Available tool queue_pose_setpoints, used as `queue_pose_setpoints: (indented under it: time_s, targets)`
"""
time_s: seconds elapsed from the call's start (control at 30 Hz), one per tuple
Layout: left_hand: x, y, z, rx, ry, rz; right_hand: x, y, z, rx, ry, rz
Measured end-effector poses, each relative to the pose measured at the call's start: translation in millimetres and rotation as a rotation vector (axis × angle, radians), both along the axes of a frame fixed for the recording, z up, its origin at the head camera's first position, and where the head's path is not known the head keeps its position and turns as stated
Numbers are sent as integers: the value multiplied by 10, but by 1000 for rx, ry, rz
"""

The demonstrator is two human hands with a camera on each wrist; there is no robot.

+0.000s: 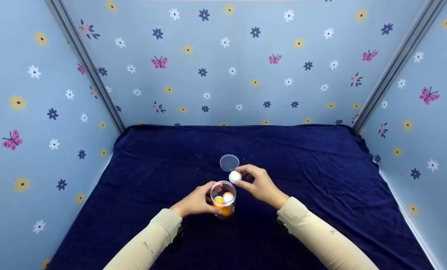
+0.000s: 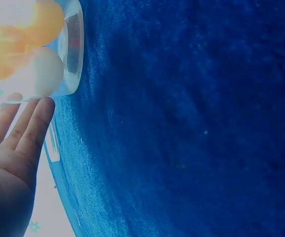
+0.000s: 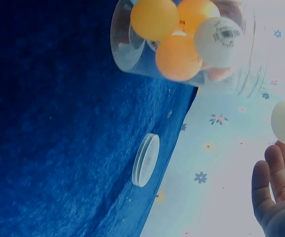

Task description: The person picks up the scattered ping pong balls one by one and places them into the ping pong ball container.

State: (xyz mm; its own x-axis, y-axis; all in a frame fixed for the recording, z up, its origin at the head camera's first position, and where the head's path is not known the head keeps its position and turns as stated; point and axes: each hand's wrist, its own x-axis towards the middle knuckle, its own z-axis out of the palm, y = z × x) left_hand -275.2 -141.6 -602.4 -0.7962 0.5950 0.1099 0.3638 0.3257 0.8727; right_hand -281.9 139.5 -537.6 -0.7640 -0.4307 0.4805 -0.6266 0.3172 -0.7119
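My left hand (image 1: pixel 196 200) grips a clear plastic jar (image 1: pixel 212 193) from its left side, fingers behind and thumb across the front. Orange ping-pong balls (image 3: pixel 154 19) and white ping-pong balls (image 3: pixel 220 43) lie inside the jar, whose mouth is uncovered. Between the thumb and fingers of my right hand (image 1: pixel 262 185) a white ping-pong ball (image 1: pixel 235 177) is pinched, just above and to the right of the jar's mouth. In the right wrist view this ball is cut off by the frame's right edge.
A round clear lid (image 1: pixel 229 162) lies on the dark blue cloth (image 1: pixel 163 150) beyond the jar. The cloth spreads over the table, and light blue walls (image 1: pixel 223 75) with flowers and butterflies enclose it at the back and sides.
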Motion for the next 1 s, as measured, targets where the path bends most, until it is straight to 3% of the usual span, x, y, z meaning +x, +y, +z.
queue_pose_setpoints:
  time_s: [0.27, 1.0]
  targets:
    - [2, 3, -10, 0, 15, -13, 85, -99, -23, 35, 55, 35]
    - [13, 3, 0, -18, 25, 4, 150, -226, -132, 129, 66, 67]
